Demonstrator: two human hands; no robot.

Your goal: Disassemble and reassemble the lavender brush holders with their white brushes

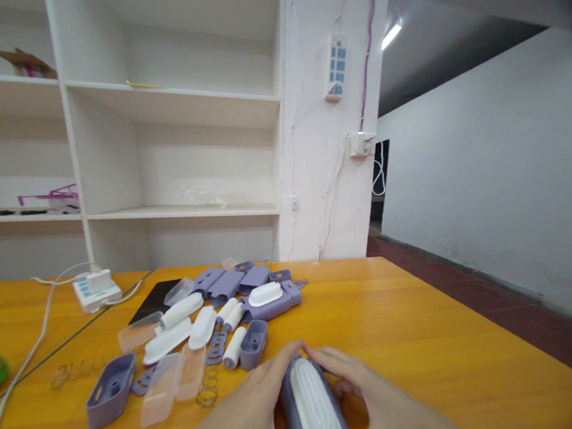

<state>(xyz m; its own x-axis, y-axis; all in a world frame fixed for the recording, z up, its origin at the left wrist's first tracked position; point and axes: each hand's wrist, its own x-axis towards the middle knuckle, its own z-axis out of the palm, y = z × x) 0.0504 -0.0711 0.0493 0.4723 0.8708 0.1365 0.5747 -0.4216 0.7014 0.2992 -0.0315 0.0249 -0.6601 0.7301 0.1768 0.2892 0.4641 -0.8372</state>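
At the table's front edge, a purple oval case [291, 414] stands between my two hands. A white, ridged, folded-looking strip [317, 405] fills its open top. My left hand [257, 407] curves along the left side of the case and my right hand [382, 396] along its right side. The fingertips of both hands meet at its far end. Lower fingers and the bottom of the case are hidden. Nearest to my left hand lie a small purple cup [254, 345], a white roller [234, 348] and a wire spring [207, 387].
Left of centre spread purple sleeves [226, 286], white oval pieces [167, 340], clear orange-tinted covers [161, 391], and a larger purple tray [111, 392]. A power strip [96, 291] with a white cable sits at back left. White shelves [180, 212] stand behind the table.
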